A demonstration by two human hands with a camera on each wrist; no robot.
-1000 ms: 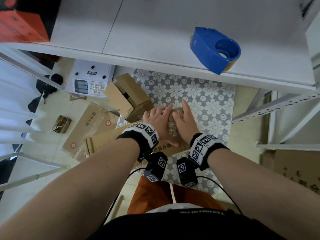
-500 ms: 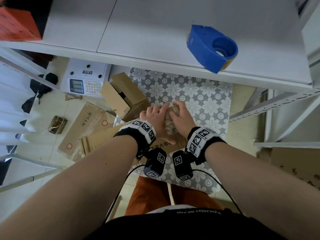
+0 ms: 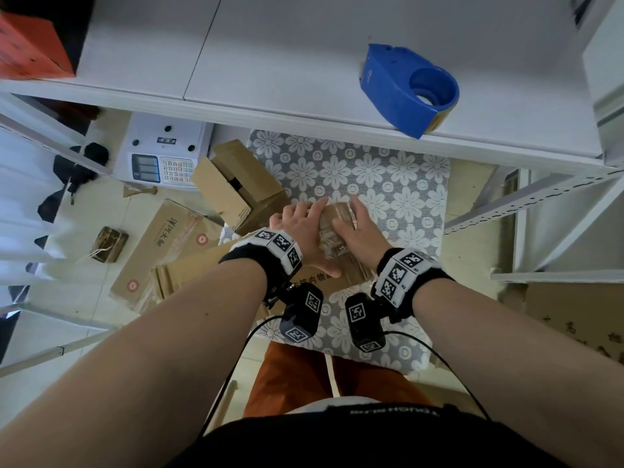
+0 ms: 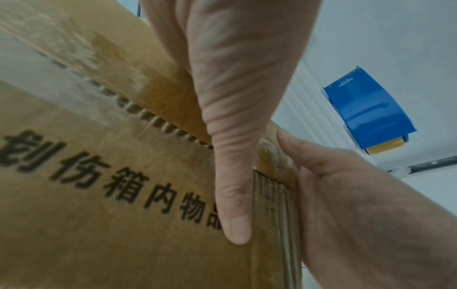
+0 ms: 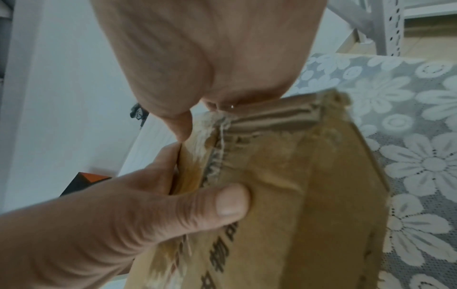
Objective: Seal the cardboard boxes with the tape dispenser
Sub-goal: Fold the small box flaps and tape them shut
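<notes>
A small brown cardboard box (image 3: pixel 337 214) with black printed characters (image 4: pixel 99 195) sits on a grey floral cloth (image 3: pixel 388 184). My left hand (image 3: pixel 300 228) lies over its top, thumb (image 4: pixel 235 215) pressed down the printed side, fingers curled round a torn edge (image 5: pixel 170 160). My right hand (image 3: pixel 358 228) covers the top beside it, its thumb (image 4: pixel 284 140) at the near corner and its fingers hidden. The blue tape dispenser (image 3: pixel 405 89) with tan tape stands apart near the front edge of the white table (image 3: pixel 270 45), also seen in the left wrist view (image 4: pixel 366 109).
An open cardboard box (image 3: pixel 236 187), a white weighing scale (image 3: pixel 162 153) and flattened cartons (image 3: pixel 169 244) lie on the floor to the left. An orange box (image 3: pixel 30 49) sits on the table's left. White metal shelf rails (image 3: pixel 540 204) run on the right.
Both hands stay on the small box. The left fingers have slid a little further over its top. The view has shifted slightly.
</notes>
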